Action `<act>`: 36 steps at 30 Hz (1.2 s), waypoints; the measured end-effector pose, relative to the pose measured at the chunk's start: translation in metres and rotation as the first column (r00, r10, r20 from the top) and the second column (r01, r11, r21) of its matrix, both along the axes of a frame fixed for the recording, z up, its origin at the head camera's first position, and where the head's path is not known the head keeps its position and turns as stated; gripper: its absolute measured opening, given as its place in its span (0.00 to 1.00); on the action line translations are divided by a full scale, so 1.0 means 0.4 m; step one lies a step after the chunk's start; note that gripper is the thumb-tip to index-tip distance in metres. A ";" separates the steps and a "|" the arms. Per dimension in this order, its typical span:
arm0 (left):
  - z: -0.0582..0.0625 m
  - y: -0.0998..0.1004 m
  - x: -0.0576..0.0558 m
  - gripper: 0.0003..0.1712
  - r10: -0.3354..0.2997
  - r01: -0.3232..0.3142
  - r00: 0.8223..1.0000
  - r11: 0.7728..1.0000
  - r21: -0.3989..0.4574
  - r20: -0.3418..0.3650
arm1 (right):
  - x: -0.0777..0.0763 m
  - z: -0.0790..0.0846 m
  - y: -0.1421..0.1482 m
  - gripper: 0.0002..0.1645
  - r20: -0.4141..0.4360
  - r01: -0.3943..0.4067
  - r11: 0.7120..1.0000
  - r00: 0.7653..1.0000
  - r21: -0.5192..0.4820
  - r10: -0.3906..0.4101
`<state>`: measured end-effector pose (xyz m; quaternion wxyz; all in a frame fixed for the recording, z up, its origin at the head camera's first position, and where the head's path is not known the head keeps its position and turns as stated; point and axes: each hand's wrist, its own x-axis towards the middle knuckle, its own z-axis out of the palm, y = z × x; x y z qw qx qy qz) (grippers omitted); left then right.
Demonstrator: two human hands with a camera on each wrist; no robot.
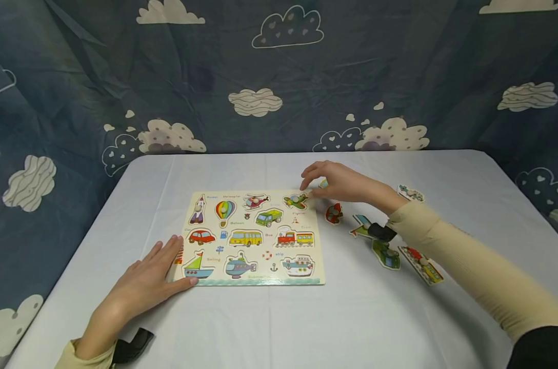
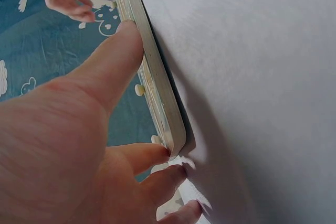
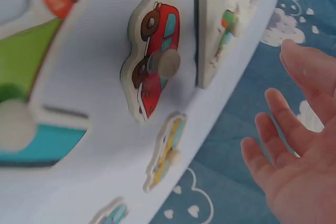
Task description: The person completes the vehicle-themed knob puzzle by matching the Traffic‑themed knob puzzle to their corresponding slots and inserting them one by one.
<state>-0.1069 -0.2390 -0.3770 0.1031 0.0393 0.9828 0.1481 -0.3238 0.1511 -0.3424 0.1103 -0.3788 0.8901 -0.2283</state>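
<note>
A wooden puzzle board (image 1: 256, 256) printed with vehicles lies on the table. My left hand (image 1: 145, 279) rests at its near left corner, thumb on the front edge and fingers along the left side. In the left wrist view that thumb (image 2: 123, 45) touches the board's edge. Above the far right corner is my right hand (image 1: 336, 182), fingers loosely bent and nothing between them. Nearest below it is the knobbed green fighter plane piece (image 1: 296, 201) on the board. Close by lie a red car piece (image 3: 164, 40) and a partly hidden yellow bus piece (image 3: 169, 153).
Loose pieces lie right of the board: a sailboat (image 1: 361, 225), a green truck (image 1: 386, 256), a train (image 1: 422, 265) and a ship (image 1: 410, 193). My right forearm passes over this area. A dark cloud-patterned cloth (image 1: 279, 72) hangs behind the white table (image 1: 288, 328).
</note>
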 end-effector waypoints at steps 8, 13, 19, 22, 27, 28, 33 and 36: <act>0.001 0.000 -0.001 0.63 -0.001 0.001 1.000 1.000 -0.004 0.004 | 0.068 0.037 0.081 0.11 -0.003 0.025 1.000 1.000 -0.015 -0.025; 0.003 -0.001 -0.001 0.63 -0.005 0.005 1.000 1.000 -0.006 0.004 | 0.103 0.046 0.142 0.14 -0.003 0.010 1.000 1.000 -0.025 -0.010; 0.001 -0.002 0.000 0.63 -0.005 0.005 1.000 1.000 -0.010 0.007 | 0.145 0.040 0.203 0.16 0.034 0.030 0.999 0.999 -0.016 -0.030; 0.001 -0.001 0.000 0.63 -0.004 0.005 1.000 1.000 -0.008 0.011 | 0.167 0.031 0.231 0.17 0.046 0.032 0.999 0.998 -0.009 -0.031; 0.001 -0.002 0.001 0.63 -0.009 0.009 1.000 1.000 -0.006 0.006 | 0.198 0.009 0.276 0.19 0.076 0.028 1.000 0.997 -0.001 -0.028; 0.000 -0.002 0.001 0.63 -0.011 0.011 1.000 1.000 -0.006 0.003 | 0.203 0.006 0.284 0.19 0.083 0.032 1.000 0.996 0.001 -0.031; 0.003 -0.002 0.002 0.63 -0.012 0.012 1.000 1.000 0.001 0.002 | 0.225 -0.008 0.323 0.21 0.118 0.047 0.999 0.992 0.007 -0.048; 0.004 -0.001 0.003 0.63 -0.013 0.013 1.000 1.000 0.003 0.002 | 0.235 -0.016 0.342 0.22 0.132 0.044 0.999 0.990 0.013 -0.045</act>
